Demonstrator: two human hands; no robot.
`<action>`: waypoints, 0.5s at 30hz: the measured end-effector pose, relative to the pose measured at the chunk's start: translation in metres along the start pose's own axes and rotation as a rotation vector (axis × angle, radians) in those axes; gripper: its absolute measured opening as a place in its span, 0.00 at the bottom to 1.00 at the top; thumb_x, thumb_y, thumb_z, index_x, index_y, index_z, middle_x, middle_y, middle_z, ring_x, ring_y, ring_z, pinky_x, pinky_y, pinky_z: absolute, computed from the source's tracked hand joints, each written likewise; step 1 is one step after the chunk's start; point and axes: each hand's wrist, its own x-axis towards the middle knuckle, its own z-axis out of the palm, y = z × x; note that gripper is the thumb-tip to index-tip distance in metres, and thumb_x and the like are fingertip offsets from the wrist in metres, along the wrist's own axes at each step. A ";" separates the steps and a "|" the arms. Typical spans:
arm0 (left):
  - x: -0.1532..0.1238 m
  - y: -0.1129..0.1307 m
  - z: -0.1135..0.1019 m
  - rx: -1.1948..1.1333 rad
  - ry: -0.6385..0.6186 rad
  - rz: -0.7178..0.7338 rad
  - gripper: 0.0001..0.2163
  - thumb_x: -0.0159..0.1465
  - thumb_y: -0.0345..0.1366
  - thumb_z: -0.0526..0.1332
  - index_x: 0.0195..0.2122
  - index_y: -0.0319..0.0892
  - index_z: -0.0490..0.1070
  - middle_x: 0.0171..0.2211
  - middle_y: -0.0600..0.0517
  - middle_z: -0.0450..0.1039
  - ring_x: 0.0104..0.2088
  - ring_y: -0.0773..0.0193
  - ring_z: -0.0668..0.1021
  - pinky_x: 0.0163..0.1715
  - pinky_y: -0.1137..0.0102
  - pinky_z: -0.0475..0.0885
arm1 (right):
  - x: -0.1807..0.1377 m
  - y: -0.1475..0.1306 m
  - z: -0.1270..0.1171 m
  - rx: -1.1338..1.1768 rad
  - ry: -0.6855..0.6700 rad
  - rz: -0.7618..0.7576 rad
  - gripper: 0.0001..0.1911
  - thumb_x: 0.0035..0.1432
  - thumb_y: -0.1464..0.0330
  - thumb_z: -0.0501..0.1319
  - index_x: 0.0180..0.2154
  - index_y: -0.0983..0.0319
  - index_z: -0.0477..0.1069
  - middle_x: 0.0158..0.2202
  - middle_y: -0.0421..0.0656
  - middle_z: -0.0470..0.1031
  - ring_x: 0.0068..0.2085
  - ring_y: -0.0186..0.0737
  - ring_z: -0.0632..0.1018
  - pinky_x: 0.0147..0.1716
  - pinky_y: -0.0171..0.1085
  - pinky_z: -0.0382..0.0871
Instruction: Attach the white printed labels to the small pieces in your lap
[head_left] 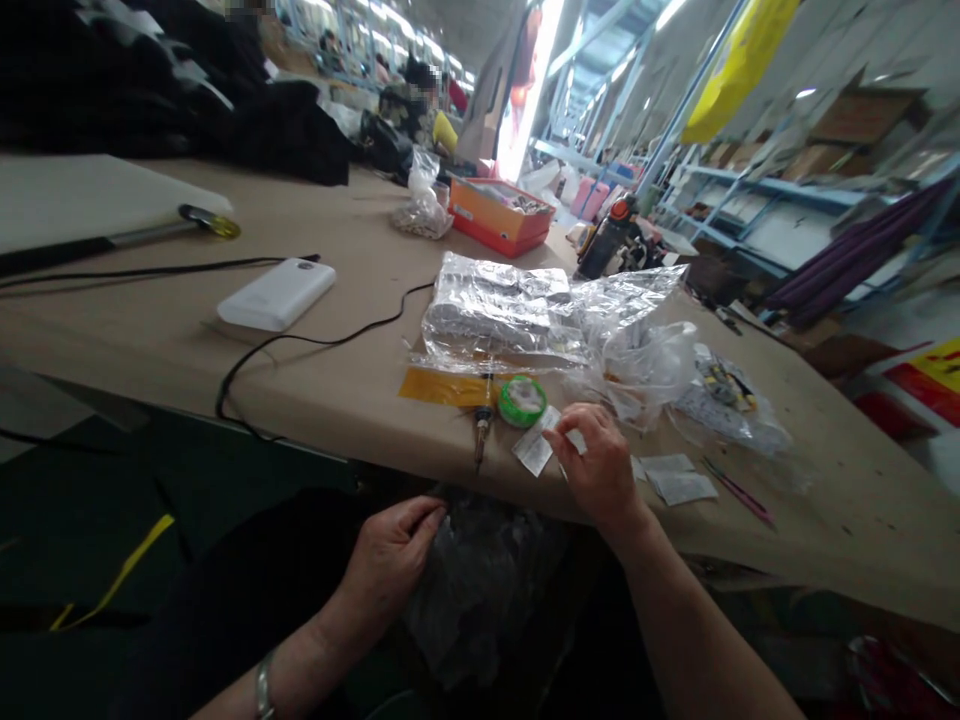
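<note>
My left hand (394,550) is closed in a pinch at the upper edge of a clear plastic bag (480,590), which hangs over my lap below the table edge. Over the table's front edge, my right hand (596,460) has thumb and forefinger pressed together; whatever is between them is too small to make out. Under and beside those fingertips lies a white printed paper slip (534,447). A green-rimmed roll (523,401) sits just left of the slip. Beside it, a soldering-iron-like tool (481,435) points its tip toward me. More white slips (679,480) lie right of my wrist.
Shiny plastic packages (502,310) spread across the table's middle, with an amber sheet (439,387) in front. An orange box (499,220) stands behind. A white power bank (277,294) and black cable (322,342) lie left; pink tweezers (739,492) and a filled plastic bag (731,400) lie right.
</note>
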 end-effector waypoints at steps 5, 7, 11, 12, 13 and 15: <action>-0.005 -0.005 0.014 -0.006 -0.124 -0.041 0.09 0.59 0.38 0.57 0.29 0.42 0.76 0.28 0.52 0.77 0.31 0.61 0.76 0.32 0.73 0.68 | -0.047 0.001 0.004 -0.173 -0.095 -0.130 0.14 0.58 0.65 0.59 0.45 0.63 0.69 0.49 0.48 0.72 0.55 0.51 0.66 0.56 0.51 0.56; -0.007 -0.007 0.020 -0.005 -0.154 -0.047 0.10 0.59 0.38 0.56 0.28 0.41 0.75 0.27 0.52 0.76 0.31 0.61 0.75 0.32 0.73 0.67 | -0.059 0.000 0.010 -0.237 -0.098 -0.147 0.17 0.60 0.69 0.57 0.51 0.64 0.67 0.52 0.47 0.71 0.57 0.50 0.65 0.59 0.52 0.51; -0.009 -0.002 0.031 -0.066 -0.188 -0.067 0.09 0.58 0.37 0.58 0.27 0.41 0.75 0.26 0.51 0.75 0.30 0.62 0.74 0.33 0.72 0.66 | -0.064 0.004 0.015 -0.202 -0.019 -0.150 0.12 0.61 0.72 0.56 0.46 0.60 0.71 0.46 0.42 0.76 0.54 0.44 0.70 0.61 0.50 0.47; -0.008 0.002 0.034 -0.090 -0.195 -0.079 0.08 0.57 0.37 0.59 0.27 0.40 0.76 0.26 0.51 0.75 0.31 0.62 0.74 0.33 0.73 0.66 | -0.062 0.005 0.014 -0.171 0.002 -0.152 0.11 0.61 0.73 0.56 0.44 0.59 0.72 0.44 0.41 0.77 0.53 0.43 0.71 0.61 0.50 0.47; -0.008 0.007 0.036 -0.116 -0.204 -0.099 0.07 0.56 0.36 0.59 0.27 0.40 0.76 0.26 0.51 0.75 0.31 0.62 0.74 0.34 0.73 0.66 | -0.060 0.006 0.013 -0.136 0.021 -0.152 0.10 0.60 0.74 0.56 0.42 0.58 0.73 0.42 0.40 0.78 0.53 0.42 0.71 0.61 0.50 0.47; -0.007 0.018 0.041 -0.207 -0.235 -0.173 0.06 0.55 0.35 0.61 0.26 0.39 0.76 0.25 0.51 0.74 0.29 0.64 0.73 0.32 0.73 0.66 | -0.058 0.005 0.008 -0.066 0.064 -0.151 0.10 0.60 0.74 0.56 0.39 0.58 0.74 0.40 0.39 0.79 0.52 0.42 0.72 0.61 0.51 0.46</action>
